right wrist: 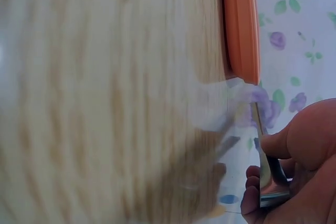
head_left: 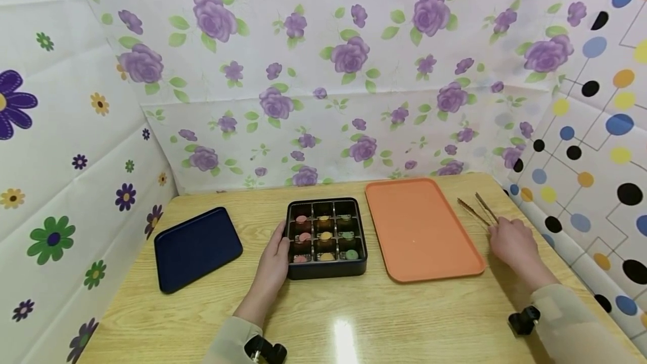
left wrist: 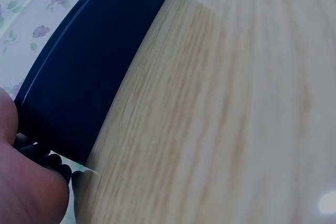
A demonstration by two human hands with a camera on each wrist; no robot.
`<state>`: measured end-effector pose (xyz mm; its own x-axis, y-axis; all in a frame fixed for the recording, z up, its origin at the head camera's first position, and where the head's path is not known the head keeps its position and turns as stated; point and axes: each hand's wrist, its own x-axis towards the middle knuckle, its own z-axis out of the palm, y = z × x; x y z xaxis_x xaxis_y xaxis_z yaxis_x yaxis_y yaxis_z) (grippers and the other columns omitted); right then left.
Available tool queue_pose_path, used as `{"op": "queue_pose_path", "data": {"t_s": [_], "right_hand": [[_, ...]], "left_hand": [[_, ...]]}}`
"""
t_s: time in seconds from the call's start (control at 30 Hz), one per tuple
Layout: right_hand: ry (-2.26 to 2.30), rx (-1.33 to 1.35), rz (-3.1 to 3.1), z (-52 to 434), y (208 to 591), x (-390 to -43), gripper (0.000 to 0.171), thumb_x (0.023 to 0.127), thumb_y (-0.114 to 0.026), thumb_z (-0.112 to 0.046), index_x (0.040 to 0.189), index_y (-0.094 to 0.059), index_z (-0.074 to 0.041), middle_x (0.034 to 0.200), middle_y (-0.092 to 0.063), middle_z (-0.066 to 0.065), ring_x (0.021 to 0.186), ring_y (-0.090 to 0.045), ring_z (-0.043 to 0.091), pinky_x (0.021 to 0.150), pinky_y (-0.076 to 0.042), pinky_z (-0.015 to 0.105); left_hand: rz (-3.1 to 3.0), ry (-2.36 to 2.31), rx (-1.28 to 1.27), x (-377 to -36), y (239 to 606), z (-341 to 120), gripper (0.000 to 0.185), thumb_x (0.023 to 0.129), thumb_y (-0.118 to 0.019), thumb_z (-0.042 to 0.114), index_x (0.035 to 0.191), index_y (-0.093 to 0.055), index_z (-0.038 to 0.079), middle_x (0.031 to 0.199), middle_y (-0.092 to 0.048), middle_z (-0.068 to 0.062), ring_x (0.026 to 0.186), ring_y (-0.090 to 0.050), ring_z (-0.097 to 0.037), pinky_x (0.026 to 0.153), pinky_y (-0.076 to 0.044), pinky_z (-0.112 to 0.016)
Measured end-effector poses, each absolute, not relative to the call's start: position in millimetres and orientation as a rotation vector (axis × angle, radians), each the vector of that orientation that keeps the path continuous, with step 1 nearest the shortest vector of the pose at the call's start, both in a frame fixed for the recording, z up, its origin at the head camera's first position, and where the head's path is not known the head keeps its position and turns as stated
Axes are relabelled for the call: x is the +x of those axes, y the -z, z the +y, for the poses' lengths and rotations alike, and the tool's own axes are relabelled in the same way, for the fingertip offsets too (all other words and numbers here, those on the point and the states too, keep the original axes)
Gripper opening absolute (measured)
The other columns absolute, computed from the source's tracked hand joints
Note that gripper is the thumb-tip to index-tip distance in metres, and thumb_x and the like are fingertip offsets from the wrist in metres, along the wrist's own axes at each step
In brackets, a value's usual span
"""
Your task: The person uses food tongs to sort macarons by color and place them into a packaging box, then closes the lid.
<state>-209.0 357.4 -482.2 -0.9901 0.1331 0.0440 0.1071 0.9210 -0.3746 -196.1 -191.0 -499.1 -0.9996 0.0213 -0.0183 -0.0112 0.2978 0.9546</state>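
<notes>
A dark box (head_left: 326,239) with nine compartments sits mid-table, each holding a round coloured sweet in pink, orange or green. My left hand (head_left: 275,260) lies against the box's left wall with straight fingers and the thumb by the rim. The left wrist view shows the box's dark wall (left wrist: 84,72) beside my palm (left wrist: 26,187). My right hand (head_left: 507,240) is at the right of the table, gripping the near end of metal tongs (head_left: 477,209). In the right wrist view my fingers (right wrist: 299,145) curl round the tongs (right wrist: 266,174).
An orange tray (head_left: 419,229) lies between the box and the tongs; its edge (right wrist: 241,24) shows in the right wrist view. A dark blue lid (head_left: 197,247) rests at the left. Floral and dotted sheets wall in the wooden table (head_left: 354,319) on three sides.
</notes>
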Motion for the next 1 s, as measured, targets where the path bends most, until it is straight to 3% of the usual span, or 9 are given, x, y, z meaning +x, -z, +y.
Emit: {"op": "queue_pose_path", "data": {"t_s": [0.1,0.3,0.43,0.63,0.8,1.0], "right_hand": [[-0.591,-0.2,-3.029,358,482,-210,0.049,0.116,-0.041,-0.016,0.135,-0.047,0.028,0.123,-0.041,0.057,0.112,-0.048,0.075,0.083,-0.048,0.077],[-0.538,-0.184,-3.064,359,479,-209,0.042,0.114,-0.041,-0.015,0.107,-0.057,0.023,0.109,-0.043,0.049,0.09,-0.056,0.06,0.07,-0.051,0.065],[-0.498,-0.173,-3.114,358,474,-208,0.043,0.114,-0.043,-0.019,0.104,-0.061,0.019,0.105,-0.047,0.043,0.084,-0.056,0.048,0.068,-0.051,0.06],[-0.466,-0.178,-3.167,359,470,-209,0.041,0.113,-0.049,-0.023,0.106,-0.064,0.014,0.103,-0.052,0.036,0.086,-0.058,0.044,0.065,-0.052,0.06],[-0.467,-0.175,-3.18,362,471,-212,0.046,0.113,-0.052,-0.029,0.113,-0.063,0.016,0.108,-0.051,0.038,0.089,-0.059,0.047,0.066,-0.052,0.062],[-0.438,-0.141,-3.158,359,472,-212,0.062,0.113,-0.055,-0.035,0.138,-0.053,0.022,0.131,-0.043,0.05,0.11,-0.054,0.066,0.076,-0.053,0.075]], "left_hand": [[2.507,-1.845,0.005,-195,499,-191,0.058,0.124,-0.033,0.026,0.18,-0.019,0.021,0.183,-0.017,-0.011,0.165,-0.022,-0.042,0.129,-0.025,-0.067],[2.509,-1.853,0.032,-195,501,-191,0.058,0.123,-0.033,0.025,0.179,-0.02,0.02,0.183,-0.018,-0.012,0.165,-0.022,-0.042,0.129,-0.026,-0.068],[2.508,-1.863,0.023,-195,501,-191,0.058,0.123,-0.033,0.025,0.179,-0.021,0.021,0.183,-0.019,-0.01,0.165,-0.022,-0.041,0.129,-0.026,-0.067],[2.494,-1.881,0.019,-195,501,-191,0.057,0.123,-0.033,0.026,0.179,-0.021,0.022,0.183,-0.02,-0.009,0.166,-0.021,-0.039,0.13,-0.026,-0.067],[2.537,-1.848,0.011,-195,500,-191,0.057,0.123,-0.034,0.028,0.179,-0.022,0.022,0.182,-0.021,-0.011,0.165,-0.022,-0.041,0.13,-0.026,-0.066],[2.57,-1.8,0.0,-196,499,-191,0.058,0.124,-0.034,0.032,0.179,-0.021,0.023,0.182,-0.02,-0.012,0.164,-0.026,-0.042,0.129,-0.028,-0.066]]}}
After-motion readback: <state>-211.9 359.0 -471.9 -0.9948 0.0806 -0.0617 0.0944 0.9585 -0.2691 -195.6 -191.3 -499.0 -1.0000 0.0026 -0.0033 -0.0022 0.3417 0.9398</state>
